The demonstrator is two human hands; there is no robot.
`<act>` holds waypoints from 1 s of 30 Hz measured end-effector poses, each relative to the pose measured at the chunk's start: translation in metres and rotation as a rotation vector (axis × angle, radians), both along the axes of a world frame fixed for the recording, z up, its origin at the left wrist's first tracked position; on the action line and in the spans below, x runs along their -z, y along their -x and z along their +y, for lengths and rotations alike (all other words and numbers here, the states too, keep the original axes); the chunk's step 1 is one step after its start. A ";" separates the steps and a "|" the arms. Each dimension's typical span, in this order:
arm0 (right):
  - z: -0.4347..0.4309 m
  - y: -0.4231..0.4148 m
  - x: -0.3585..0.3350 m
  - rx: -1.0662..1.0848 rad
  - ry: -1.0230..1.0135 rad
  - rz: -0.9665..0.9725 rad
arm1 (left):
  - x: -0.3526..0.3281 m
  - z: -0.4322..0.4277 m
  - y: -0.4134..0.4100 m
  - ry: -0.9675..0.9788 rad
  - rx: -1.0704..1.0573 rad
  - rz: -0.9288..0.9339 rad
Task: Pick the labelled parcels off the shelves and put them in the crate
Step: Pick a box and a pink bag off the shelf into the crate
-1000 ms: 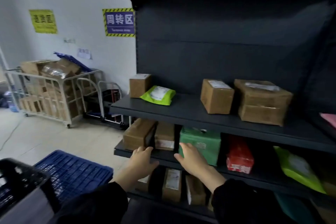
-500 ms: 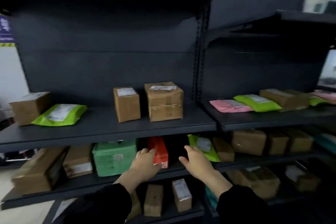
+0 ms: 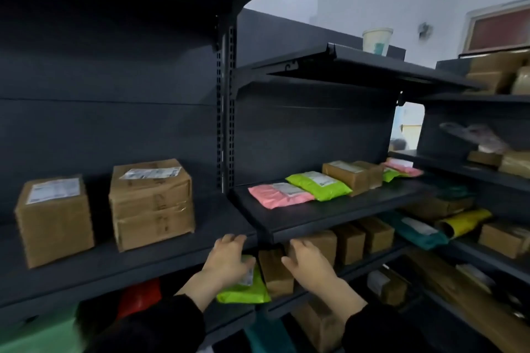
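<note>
At six o'clock the left hand (image 3: 228,259) lies spread and unclenched across a lime-green plastic mailer bag (image 3: 243,291) on the lower shelf, while the right hand (image 3: 308,262), also unclenched, reaches beside a small brown cardboard box (image 3: 275,274) standing between the two. The slick bag could slide off the dark shelf lip (image 3: 183,269) if pulled one-handed. Farther off at two o'clock lie a pink mailer (image 3: 279,195) and another green one (image 3: 318,185); the crate is out of view, labels unreadable.
</note>
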State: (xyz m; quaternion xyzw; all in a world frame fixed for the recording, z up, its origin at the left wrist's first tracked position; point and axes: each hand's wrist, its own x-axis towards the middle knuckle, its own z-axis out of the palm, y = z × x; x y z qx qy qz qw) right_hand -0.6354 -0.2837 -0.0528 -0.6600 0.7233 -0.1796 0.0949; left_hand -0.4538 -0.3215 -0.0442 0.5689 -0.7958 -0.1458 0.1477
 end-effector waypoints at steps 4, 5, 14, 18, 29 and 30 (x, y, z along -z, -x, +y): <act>-0.044 0.032 -0.014 0.047 0.042 0.040 | -0.014 -0.049 0.031 0.030 0.039 0.038; -0.054 0.039 -0.016 0.055 0.048 0.049 | -0.017 -0.061 0.038 0.035 0.044 0.047; -0.109 0.101 -0.017 0.105 0.016 0.007 | -0.013 -0.130 0.092 0.032 0.084 0.055; -0.133 0.131 -0.023 0.103 0.039 0.001 | -0.015 -0.154 0.114 0.054 0.085 0.059; -0.199 0.214 -0.026 -0.095 0.159 0.026 | -0.017 -0.197 0.189 0.075 -0.172 0.104; -0.206 0.224 -0.028 -0.122 0.165 0.038 | -0.018 -0.197 0.197 0.068 -0.212 0.106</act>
